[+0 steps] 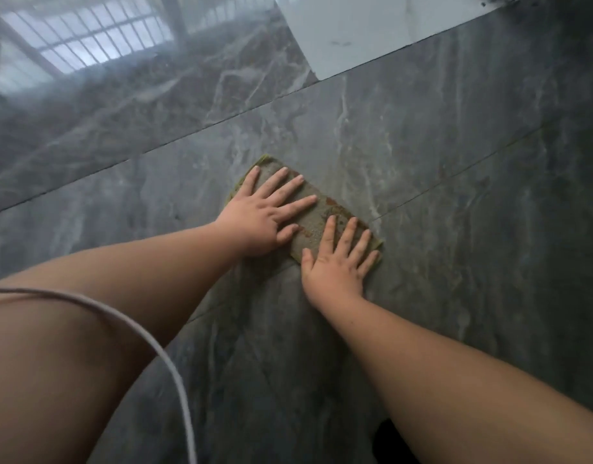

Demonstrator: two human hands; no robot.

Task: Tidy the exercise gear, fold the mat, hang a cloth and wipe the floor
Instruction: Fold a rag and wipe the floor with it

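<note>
A folded grey-green cloth [316, 216] with rust-coloured stains lies flat on the dark grey marble floor [439, 155]. My left hand [265, 212] presses on its left half with fingers spread and straight. My right hand [342, 259] presses on its near right end, fingers also spread flat. Both palms partly hang over the cloth's near edge onto the floor. No mat or exercise gear is in sight.
A white cable [161, 349] curves down across my left arm at the lower left. A white block or wall base [355, 31] stands at the top centre. A window's reflection [87, 38] shines on the floor at the top left. A dark object [392, 440] sits at the bottom edge.
</note>
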